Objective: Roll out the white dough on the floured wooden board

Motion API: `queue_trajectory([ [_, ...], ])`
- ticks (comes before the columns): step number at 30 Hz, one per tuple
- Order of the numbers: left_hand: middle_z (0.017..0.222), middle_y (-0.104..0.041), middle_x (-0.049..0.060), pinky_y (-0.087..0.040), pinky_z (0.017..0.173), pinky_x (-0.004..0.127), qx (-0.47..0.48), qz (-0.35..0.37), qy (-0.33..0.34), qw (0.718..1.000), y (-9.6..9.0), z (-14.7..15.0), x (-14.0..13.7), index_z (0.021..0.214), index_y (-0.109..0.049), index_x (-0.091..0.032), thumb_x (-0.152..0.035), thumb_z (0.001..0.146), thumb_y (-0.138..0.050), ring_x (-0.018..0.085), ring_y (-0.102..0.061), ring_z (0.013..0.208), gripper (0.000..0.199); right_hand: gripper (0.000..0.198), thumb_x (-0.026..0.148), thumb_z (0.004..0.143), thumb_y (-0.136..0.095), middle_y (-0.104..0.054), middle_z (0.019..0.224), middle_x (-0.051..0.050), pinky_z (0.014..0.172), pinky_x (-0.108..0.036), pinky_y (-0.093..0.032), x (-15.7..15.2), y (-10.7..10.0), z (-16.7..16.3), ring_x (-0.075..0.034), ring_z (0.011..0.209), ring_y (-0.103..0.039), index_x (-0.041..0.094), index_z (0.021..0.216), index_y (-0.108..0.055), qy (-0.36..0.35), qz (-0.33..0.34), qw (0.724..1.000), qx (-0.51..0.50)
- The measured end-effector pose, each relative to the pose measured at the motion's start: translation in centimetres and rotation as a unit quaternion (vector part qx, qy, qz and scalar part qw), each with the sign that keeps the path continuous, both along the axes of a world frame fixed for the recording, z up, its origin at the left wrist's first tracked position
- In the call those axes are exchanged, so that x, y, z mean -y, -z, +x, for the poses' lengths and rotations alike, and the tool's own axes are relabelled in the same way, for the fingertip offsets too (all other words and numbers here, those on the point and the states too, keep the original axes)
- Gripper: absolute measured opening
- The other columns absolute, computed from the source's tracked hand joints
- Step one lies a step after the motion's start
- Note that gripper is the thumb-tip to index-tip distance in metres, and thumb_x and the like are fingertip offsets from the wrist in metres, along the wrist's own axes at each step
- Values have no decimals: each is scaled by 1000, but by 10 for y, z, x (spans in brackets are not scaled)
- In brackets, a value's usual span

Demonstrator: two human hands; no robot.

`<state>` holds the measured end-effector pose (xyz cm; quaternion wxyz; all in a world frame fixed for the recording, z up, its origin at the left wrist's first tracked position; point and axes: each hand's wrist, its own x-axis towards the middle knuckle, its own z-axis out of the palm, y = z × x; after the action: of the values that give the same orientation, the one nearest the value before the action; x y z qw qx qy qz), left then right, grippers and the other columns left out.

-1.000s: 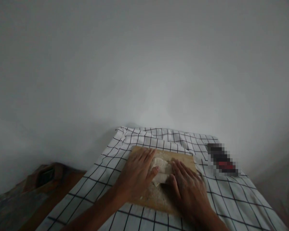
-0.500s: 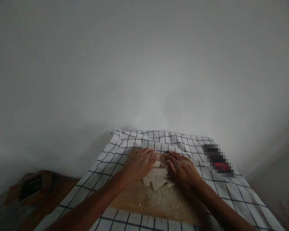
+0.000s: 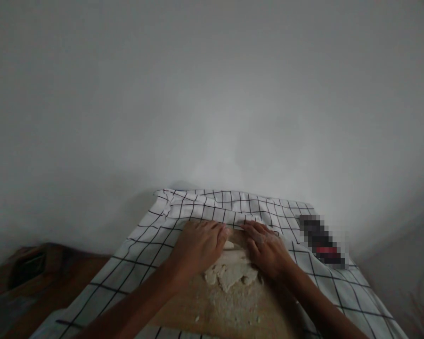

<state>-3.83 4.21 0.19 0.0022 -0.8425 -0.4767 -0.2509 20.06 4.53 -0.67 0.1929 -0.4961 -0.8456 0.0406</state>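
Observation:
Flattened pale dough (image 3: 229,277) with a ragged near edge lies on a floury wooden board (image 3: 183,306). Across it, between my hands, runs a smooth pale band that looks like a rolling pin (image 3: 235,257); its ends are hidden under my palms. My left hand (image 3: 201,242) is closed over the left end, fingers together and curved forward. Over the right end presses my right hand (image 3: 266,247), its fingers reaching forward past the pin and dusted with flour. A bit of dough shows beyond the pin.
A white cloth with black grid lines (image 3: 137,254) covers the table beneath the board. On its right lies a dark, pixelated object with a red patch (image 3: 323,242). A pale wall (image 3: 212,117) rises behind. An open cardboard box (image 3: 31,266) stands low at the left.
The view has shifted slightly, so the board and the dough's near edge appear lower. Both hands stay over the pin, the left a little lower and further left in the picture.

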Motion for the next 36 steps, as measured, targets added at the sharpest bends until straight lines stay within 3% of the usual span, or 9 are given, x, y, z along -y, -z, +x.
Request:
queue_trajectory([
  [8, 157, -48, 11, -33, 118, 56, -66, 69, -44, 994, 5, 1, 44, 154, -42, -22, -44, 102, -43, 33, -42, 145, 56, 46, 29, 104, -36, -54, 151, -8, 118, -49, -38, 56, 6, -3, -26, 144, -44, 20, 145, -55, 45, 47, 998, 23],
  [16, 162, -38, 16, -38, 116, 54, -55, 146, -94, 983, 27, 4, 75, 163, -18, -14, -53, 101, -43, 35, -39, 147, 78, 48, 29, 105, -40, -50, 153, -10, 118, -53, -39, 96, 31, -2, -28, 147, -40, 16, 150, -48, 68, 136, 988, 31],
  [20, 163, -35, 18, -43, 114, 52, -17, 153, -116, 981, 30, 3, 77, 165, -8, -13, -59, 98, -45, 36, -40, 146, 89, 60, 43, 102, -50, -44, 157, -14, 116, -55, -40, 98, 34, 2, -32, 146, -39, 16, 155, -39, 37, 167, 985, 27],
  [22, 164, -33, 16, -43, 114, 50, -1, 148, -124, 981, 29, 2, 77, 165, -10, -16, -58, 98, -47, 35, -37, 148, 87, 61, 50, 99, -56, -48, 154, -15, 110, -53, -44, 98, 31, 2, -33, 141, -45, 18, 150, -44, 27, 164, 986, 17],
  [25, 168, -27, 11, -38, 119, 51, 13, 130, -124, 984, 30, -3, 78, 164, -19, -22, -51, 100, -48, 33, -28, 153, 76, 34, 47, 97, -60, -65, 126, -11, 95, -48, -51, 98, 27, 1, -29, 113, -62, 24, 122, -61, 46, 134, 990, -7],
  [27, 169, -25, 10, -37, 120, 52, 27, 110, -117, 987, 29, -8, 77, 163, -21, -24, -45, 102, -46, 32, -26, 154, 69, 21, 45, 97, -60, -66, 107, -7, 89, -47, -51, 98, 23, 0, -27, 97, -64, 25, 105, -62, 42, 126, 991, -7],
  [30, 168, -27, 9, -37, 121, 53, 52, 79, -109, 990, 15, -16, 66, 162, -21, -25, -38, 105, -40, 28, -25, 154, 61, 22, 46, 101, -54, -64, 98, -5, 82, -43, -50, 94, 14, -2, -25, 88, -63, 25, 99, -59, 18, 136, 991, 5],
  [34, 164, -36, 7, -33, 125, 48, 40, 54, -57, 996, -19, -17, 26, 158, -29, -25, -35, 106, -36, 23, -26, 154, 53, 28, 47, 106, -42, -63, 97, -5, 77, -38, -50, 78, 3, -2, -23, 83, -63, 24, 99, -57, 43, 141, 989, 1],
  [36, 161, -42, 7, -34, 124, 46, 19, 44, -25, 999, -25, -14, 1, 155, -35, -23, -35, 107, -34, 22, -29, 153, 49, 29, 47, 106, -42, -63, 95, -5, 76, -37, -50, 68, 2, -3, -22, 83, -64, 24, 96, -56, 57, 139, 989, 3],
])
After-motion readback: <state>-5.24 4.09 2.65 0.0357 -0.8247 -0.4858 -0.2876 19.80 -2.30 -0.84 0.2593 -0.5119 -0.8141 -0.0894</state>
